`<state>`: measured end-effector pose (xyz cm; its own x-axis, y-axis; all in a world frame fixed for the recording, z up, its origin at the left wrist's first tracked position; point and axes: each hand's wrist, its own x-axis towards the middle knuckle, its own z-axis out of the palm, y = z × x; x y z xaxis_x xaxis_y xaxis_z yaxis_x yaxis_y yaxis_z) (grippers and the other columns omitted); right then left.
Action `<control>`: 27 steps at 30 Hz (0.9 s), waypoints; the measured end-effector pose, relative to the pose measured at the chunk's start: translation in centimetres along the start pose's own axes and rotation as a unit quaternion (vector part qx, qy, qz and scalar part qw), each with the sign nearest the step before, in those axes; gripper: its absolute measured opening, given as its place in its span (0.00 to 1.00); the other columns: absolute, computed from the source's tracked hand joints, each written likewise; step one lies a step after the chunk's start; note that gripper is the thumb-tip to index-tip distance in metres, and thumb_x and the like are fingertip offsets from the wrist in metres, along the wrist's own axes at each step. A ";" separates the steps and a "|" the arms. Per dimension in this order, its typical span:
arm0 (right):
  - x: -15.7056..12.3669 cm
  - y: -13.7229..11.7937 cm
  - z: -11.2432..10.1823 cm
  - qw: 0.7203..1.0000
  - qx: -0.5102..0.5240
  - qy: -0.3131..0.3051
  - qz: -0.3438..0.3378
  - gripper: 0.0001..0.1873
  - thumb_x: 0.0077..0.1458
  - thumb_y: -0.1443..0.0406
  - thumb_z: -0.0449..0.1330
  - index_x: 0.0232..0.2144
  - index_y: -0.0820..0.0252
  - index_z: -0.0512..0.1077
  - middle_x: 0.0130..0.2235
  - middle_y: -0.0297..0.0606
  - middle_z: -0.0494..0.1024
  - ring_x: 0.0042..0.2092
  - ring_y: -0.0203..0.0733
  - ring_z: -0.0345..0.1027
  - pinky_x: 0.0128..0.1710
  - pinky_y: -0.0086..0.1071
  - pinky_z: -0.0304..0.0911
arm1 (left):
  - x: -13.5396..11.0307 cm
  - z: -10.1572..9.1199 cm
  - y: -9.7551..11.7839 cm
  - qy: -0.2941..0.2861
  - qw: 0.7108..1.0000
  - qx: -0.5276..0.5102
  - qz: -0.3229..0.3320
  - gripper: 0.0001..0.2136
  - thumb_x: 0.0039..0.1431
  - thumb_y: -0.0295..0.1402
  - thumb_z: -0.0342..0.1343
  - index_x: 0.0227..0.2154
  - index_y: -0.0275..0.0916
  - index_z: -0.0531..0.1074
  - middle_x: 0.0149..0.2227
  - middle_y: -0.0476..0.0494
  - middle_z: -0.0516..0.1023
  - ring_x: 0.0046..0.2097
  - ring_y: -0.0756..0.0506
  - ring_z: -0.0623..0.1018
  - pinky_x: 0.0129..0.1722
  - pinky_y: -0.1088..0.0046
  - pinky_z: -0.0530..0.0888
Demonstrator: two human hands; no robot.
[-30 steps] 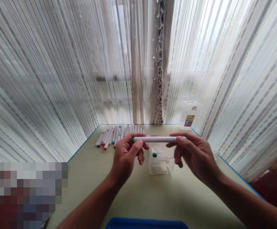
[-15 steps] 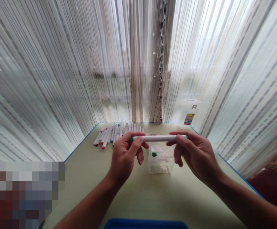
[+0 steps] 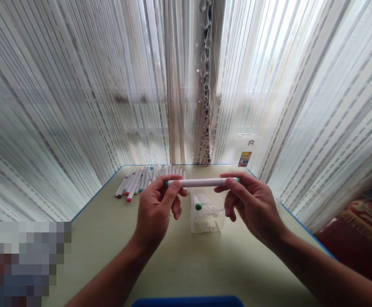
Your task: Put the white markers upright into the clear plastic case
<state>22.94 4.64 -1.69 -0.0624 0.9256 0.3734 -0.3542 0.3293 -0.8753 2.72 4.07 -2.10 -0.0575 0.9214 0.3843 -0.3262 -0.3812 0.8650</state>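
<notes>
A white marker (image 3: 201,183) with green ends is held level between my two hands above the table. My left hand (image 3: 157,204) pinches its left end between thumb and forefinger. At the right end, my right hand (image 3: 253,200) grips it the same way, the other fingers curled below. Beneath and behind the marker stands a clear plastic box (image 3: 207,221). Inside it rests another marker, its green end (image 3: 198,207) facing me. Behind my left hand lies a pile of white markers (image 3: 138,183) with various coloured ends, partly covered by that hand.
The pale green table (image 3: 109,238) has a blue edge. A clear plastic lid or case (image 3: 245,149) with a yellow label stands at the back right, before striped curtains (image 3: 77,85). A blue object (image 3: 187,302) shows at the near edge. Red fringed fabric (image 3: 365,230) lies to the right.
The whole view has shifted, so everything sits slightly further left. Both hands keep the marker in the same grip, with little movement relative to the box.
</notes>
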 end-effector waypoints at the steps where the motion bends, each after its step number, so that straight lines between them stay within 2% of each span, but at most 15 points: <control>1: 0.0 -0.1 0.0 1.000 0.004 0.001 0.002 0.10 0.60 0.61 0.66 0.40 0.62 0.78 0.31 0.39 0.83 0.16 0.34 0.70 0.11 0.23 0.63 | 0.0 0.0 0.0 -0.001 1.000 -0.003 0.001 0.10 0.62 0.34 0.63 0.42 0.34 0.77 0.28 0.47 0.78 0.19 0.56 0.66 0.15 0.81 0.67; 13: 0.0 -0.6 0.5 1.000 0.016 0.020 0.018 0.13 0.60 0.59 0.65 0.42 0.63 0.78 0.33 0.42 0.84 0.16 0.36 0.70 0.10 0.26 0.62 | 0.0 0.1 0.1 -0.006 0.999 -0.047 -0.013 0.15 0.63 0.37 0.59 0.48 0.32 0.76 0.30 0.42 0.80 0.19 0.54 0.67 0.15 0.78 0.66; 27: 0.1 -0.7 0.6 0.999 0.016 0.035 0.020 0.14 0.59 0.58 0.64 0.42 0.64 0.78 0.32 0.44 0.84 0.15 0.37 0.69 0.09 0.28 0.60 | -0.2 0.3 0.7 0.001 0.997 -0.073 -0.035 0.18 0.62 0.37 0.57 0.48 0.29 0.75 0.30 0.39 0.80 0.20 0.52 0.68 0.17 0.75 0.66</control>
<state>22.61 4.36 -0.87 -0.0112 0.9492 0.3144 -0.3828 0.2864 -0.8783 2.72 3.59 -1.46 -0.0318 0.9459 0.3229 -0.4631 -0.3003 0.8339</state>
